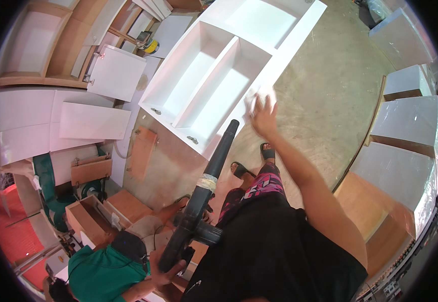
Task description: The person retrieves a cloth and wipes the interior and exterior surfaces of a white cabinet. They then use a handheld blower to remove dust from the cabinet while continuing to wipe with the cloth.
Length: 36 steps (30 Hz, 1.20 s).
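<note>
My left hand (166,272) is wrapped round the rear of a black handheld blower (191,214). The blower's long tapered nozzle points up and away, toward the near edge of a white cabinet (292,60). On the cabinet's right side panel, my right hand (264,117) presses what looks like a white cloth (269,93); motion blurs the fingers and cloth. The cabinet lies with its open compartments facing up, split by white dividers. Metal hinges (192,140) sit inside its near edge.
At lower left, close to the blower, a co-worker in a green shirt (105,267) bends near wooden drawers (90,219). White panels (95,121) and wooden cabinet frames stand on the left. Wrapped grey cabinets (405,121) line the right. A yellow-and-black container (151,46) stands behind.
</note>
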Motion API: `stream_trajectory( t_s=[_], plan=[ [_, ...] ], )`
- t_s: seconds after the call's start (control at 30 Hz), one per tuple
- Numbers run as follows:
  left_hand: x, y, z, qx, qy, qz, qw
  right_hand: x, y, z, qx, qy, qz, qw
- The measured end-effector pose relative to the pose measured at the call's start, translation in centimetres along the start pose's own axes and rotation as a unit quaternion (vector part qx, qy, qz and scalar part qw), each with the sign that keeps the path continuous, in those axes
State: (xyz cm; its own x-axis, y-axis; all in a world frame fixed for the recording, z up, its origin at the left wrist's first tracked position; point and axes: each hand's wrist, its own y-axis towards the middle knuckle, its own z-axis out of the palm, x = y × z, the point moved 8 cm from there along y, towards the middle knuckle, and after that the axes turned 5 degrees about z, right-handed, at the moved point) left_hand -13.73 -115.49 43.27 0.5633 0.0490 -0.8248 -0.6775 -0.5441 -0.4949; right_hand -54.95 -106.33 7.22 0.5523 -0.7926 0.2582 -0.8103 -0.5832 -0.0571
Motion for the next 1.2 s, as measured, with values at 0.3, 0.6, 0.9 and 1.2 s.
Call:
stream_trajectory(
  t_s=[0.3,0.6,0.9,1.2],
  plan=[
    [-1.2,0.3,-2.3,0.016,-0.056,-0.018,0.998,-2.4,2.3,-3.0,-0.076,0.008,0.188,0.979],
    [1.3,0.1,-4.6,0.034,0.038,0.072,0.996,8.3,-7.3,1.2,0.046,-0.004,0.095,0.994],
    [2.7,0.7,-5.1,0.039,0.039,0.065,0.996,3.1,-2.1,-2.0,-0.041,-0.024,0.139,0.989],
    [1.4,2.0,-3.8,0.045,0.085,0.057,0.994,0.0,0.1,-1.2,0.024,0.13,0.21,0.969]
  ],
)
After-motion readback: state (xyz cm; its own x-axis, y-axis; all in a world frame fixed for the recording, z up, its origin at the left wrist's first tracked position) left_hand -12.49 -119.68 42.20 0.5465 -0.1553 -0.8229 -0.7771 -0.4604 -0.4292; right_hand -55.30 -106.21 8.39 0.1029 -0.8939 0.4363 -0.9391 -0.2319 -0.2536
